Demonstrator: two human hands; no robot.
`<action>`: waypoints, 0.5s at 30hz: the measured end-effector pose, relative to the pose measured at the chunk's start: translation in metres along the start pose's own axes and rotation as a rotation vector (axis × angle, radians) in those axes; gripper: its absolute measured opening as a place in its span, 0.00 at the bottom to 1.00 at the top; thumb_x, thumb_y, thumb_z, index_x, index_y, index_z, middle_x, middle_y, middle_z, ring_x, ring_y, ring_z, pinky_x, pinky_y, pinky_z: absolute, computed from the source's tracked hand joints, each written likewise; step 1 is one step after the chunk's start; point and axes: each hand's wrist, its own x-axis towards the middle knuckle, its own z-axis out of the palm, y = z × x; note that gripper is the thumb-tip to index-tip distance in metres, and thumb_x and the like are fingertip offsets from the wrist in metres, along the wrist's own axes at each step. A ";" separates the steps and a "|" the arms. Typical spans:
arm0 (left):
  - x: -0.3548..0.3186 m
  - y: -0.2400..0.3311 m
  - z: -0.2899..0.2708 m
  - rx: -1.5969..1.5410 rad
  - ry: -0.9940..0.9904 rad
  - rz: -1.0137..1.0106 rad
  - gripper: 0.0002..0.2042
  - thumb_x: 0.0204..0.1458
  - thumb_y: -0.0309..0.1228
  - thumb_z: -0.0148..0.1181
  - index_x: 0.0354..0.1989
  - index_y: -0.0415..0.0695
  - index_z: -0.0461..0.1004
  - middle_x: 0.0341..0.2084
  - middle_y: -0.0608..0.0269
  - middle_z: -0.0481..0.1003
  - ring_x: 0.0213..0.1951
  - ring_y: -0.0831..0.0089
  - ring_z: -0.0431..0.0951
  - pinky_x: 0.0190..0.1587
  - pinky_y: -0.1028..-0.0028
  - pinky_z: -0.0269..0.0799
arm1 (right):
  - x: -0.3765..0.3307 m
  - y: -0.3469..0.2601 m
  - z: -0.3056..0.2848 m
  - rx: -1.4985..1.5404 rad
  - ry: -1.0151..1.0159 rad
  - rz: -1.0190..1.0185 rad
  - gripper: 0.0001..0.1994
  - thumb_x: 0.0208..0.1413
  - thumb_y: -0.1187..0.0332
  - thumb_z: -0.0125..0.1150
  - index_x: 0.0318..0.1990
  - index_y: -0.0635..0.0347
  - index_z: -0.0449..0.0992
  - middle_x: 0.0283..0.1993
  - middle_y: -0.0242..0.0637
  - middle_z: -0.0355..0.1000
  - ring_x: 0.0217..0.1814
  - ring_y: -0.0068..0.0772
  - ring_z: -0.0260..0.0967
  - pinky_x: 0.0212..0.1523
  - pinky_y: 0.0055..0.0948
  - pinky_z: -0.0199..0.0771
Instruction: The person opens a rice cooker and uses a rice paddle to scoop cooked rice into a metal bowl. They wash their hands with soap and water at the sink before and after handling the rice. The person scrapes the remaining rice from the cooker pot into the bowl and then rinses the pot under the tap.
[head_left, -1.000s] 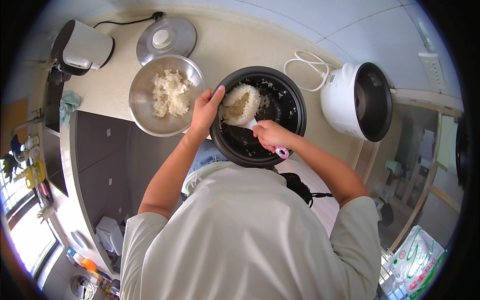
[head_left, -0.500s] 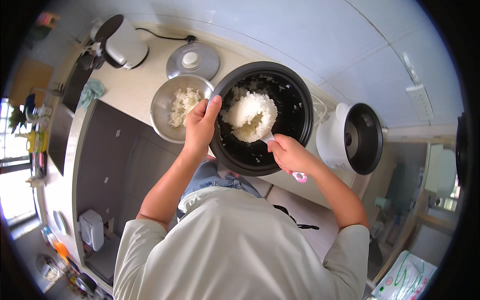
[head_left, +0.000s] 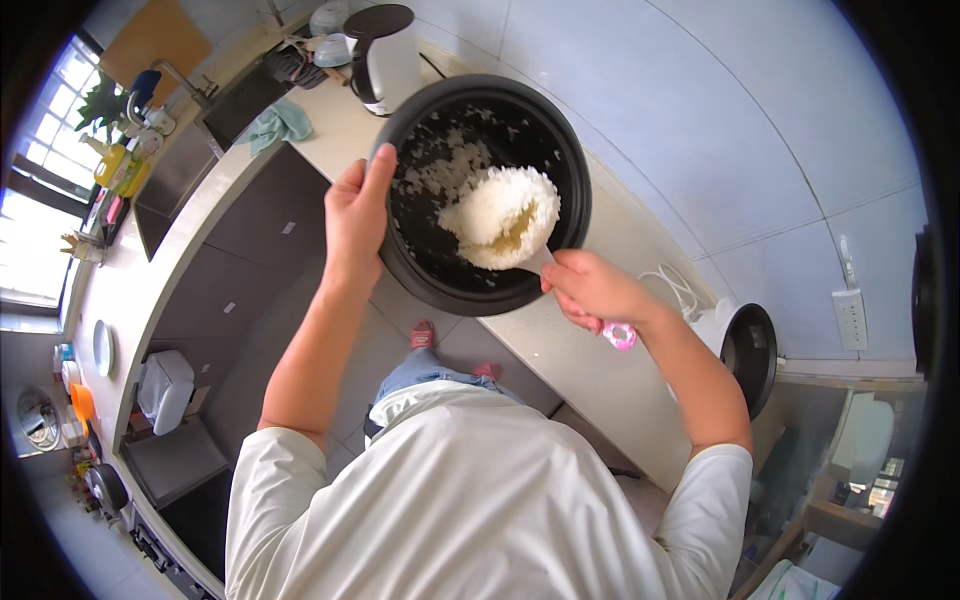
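My left hand (head_left: 355, 215) is closed on the left rim of a black rice cooker inner pot (head_left: 577, 185), thumb on top of the edge. The pot is held up above the counter's edge, its mouth facing me. In my right hand (head_left: 600, 285) is a rice paddle (head_left: 536, 261), gripped by its pale handle, which ends in a pink and white tip. A big clump of white rice (head_left: 512, 205) covers the paddle's blade inside the pot. Loose grains and smaller clumps stick to the pot's dark wall, mostly at the left.
Behind the pot stands a white and black electric kettle (head_left: 393, 65). A teal cloth (head_left: 278, 125) lies near the sink (head_left: 170, 200) at left. The white rice cooker body (head_left: 745, 350) sits on the counter (head_left: 590, 365) at right, its cord behind it. A bin (head_left: 165, 390) is at lower left.
The view has turned toward the left side of the kitchen, and the pot has moved with my hands. The steel bowl of rice and the grey lid no longer show. Both grips stay the same.
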 end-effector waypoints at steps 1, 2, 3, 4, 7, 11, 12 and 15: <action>0.008 0.008 -0.009 0.000 0.019 0.026 0.17 0.52 0.43 0.56 0.17 0.45 0.67 0.14 0.81 0.55 0.20 0.88 0.50 0.21 0.82 0.45 | 0.008 -0.011 0.004 0.012 0.000 -0.014 0.12 0.58 0.65 0.40 0.31 0.66 0.62 0.11 0.29 0.55 0.08 0.20 0.52 0.08 0.23 0.55; 0.019 0.012 -0.024 0.029 0.035 0.073 0.16 0.52 0.42 0.56 0.18 0.44 0.69 0.14 0.81 0.56 0.20 0.88 0.50 0.21 0.82 0.45 | 0.015 -0.022 0.007 0.025 -0.004 -0.027 0.12 0.58 0.64 0.40 0.31 0.66 0.62 0.11 0.28 0.55 0.07 0.20 0.52 0.08 0.22 0.55; 0.026 0.022 -0.032 -0.023 0.077 0.101 0.15 0.52 0.41 0.57 0.19 0.44 0.70 0.14 0.82 0.57 0.20 0.89 0.50 0.21 0.83 0.45 | 0.020 -0.034 0.010 0.037 -0.005 -0.040 0.12 0.58 0.64 0.40 0.31 0.66 0.62 0.10 0.28 0.54 0.07 0.19 0.52 0.08 0.22 0.55; 0.035 0.026 -0.046 -0.002 0.101 0.127 0.14 0.52 0.41 0.57 0.20 0.44 0.71 0.15 0.81 0.58 0.20 0.89 0.51 0.21 0.83 0.46 | 0.025 -0.044 0.012 0.052 -0.007 -0.045 0.13 0.58 0.64 0.40 0.32 0.66 0.62 0.10 0.26 0.53 0.07 0.18 0.51 0.08 0.21 0.55; 0.064 0.034 -0.097 0.032 0.153 0.207 0.12 0.51 0.40 0.58 0.23 0.44 0.73 0.15 0.81 0.61 0.20 0.90 0.53 0.22 0.84 0.47 | 0.039 -0.061 0.016 0.058 -0.001 -0.063 0.13 0.59 0.63 0.40 0.32 0.65 0.62 0.10 0.26 0.53 0.07 0.17 0.50 0.08 0.21 0.54; 0.089 0.039 -0.166 0.041 0.217 0.272 0.11 0.53 0.38 0.56 0.29 0.43 0.74 0.21 0.76 0.69 0.22 0.88 0.63 0.24 0.86 0.57 | 0.058 -0.052 0.018 0.141 0.021 -0.006 0.12 0.59 0.63 0.40 0.31 0.64 0.62 0.10 0.24 0.51 0.07 0.16 0.48 0.08 0.20 0.52; 0.089 0.040 -0.174 0.035 0.245 0.253 0.11 0.53 0.38 0.55 0.29 0.42 0.74 0.21 0.75 0.70 0.23 0.88 0.65 0.25 0.86 0.59 | 0.063 -0.043 0.015 0.146 0.036 0.025 0.12 0.59 0.63 0.40 0.31 0.64 0.61 0.11 0.25 0.51 0.07 0.17 0.48 0.08 0.21 0.53; 0.090 0.034 -0.210 -0.008 0.292 0.206 0.11 0.53 0.37 0.55 0.30 0.41 0.73 0.24 0.72 0.72 0.26 0.86 0.69 0.28 0.85 0.65 | 0.084 -0.016 0.008 -0.059 0.184 0.143 0.10 0.57 0.66 0.40 0.32 0.66 0.62 0.13 0.30 0.59 0.10 0.22 0.56 0.11 0.26 0.59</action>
